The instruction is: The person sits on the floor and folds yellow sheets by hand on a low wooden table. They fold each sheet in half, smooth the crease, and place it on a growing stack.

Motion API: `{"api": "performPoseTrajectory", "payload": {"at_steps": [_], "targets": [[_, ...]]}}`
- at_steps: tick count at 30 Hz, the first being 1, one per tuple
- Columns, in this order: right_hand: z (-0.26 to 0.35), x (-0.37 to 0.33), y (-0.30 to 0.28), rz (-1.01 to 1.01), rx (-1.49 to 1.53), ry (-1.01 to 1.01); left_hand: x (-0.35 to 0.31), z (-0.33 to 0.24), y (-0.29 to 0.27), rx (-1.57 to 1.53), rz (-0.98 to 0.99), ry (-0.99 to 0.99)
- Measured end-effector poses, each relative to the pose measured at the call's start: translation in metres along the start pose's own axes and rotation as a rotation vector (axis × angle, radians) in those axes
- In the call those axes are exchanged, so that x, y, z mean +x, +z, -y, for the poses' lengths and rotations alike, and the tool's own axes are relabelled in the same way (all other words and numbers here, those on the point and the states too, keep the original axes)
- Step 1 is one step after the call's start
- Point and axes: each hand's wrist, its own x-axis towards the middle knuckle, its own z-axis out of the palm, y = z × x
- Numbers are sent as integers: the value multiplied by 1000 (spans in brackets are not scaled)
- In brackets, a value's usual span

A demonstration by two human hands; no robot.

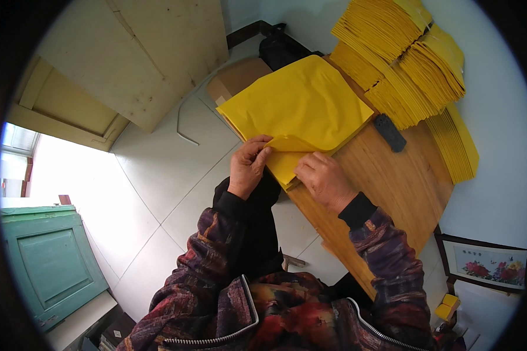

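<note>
A pile of large, smooth yellow sheets (284,169), perhaps paper, lies on the wooden table's far left corner. Its top yellow sheet (307,102) has a near edge lifted and curled up. My left hand (249,165) pinches that edge between thumb and fingers at the pile's left side. On the right, my right hand (325,180) is closed at the same lifted edge, its knuckles up and its fingertips partly hidden. A dark grey oblong block (390,133) rests on the table just right of the pile.
Bundles of folded yellow sheets (416,70) are heaped at the table's (386,181) far right, against the wall. A cardboard box (240,79) and a black bag (278,47) sit behind the pile. Wooden panels (140,52) lean at left; a framed flower picture (486,263) stands at right.
</note>
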Motion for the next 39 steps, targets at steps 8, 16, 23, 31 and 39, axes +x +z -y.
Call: {"api": "performPoseTrajectory", "payload": {"at_steps": [8,16,23,31,39], "targets": [[-7,17,-11,26,316,152,0,-4,-2,19,12,-1],[-19,27,-20,138,506,227,-1,-10,-4,17,26,-93],[-16,38,-23,-6,400,284,-4,-13,-7,-29,55,-125],[2,25,-19,-290,176,248,-1,-5,-4,39,59,-29],[8,0,-2,-44,19,5,-3,-3,-5,-44,34,-152]]}}
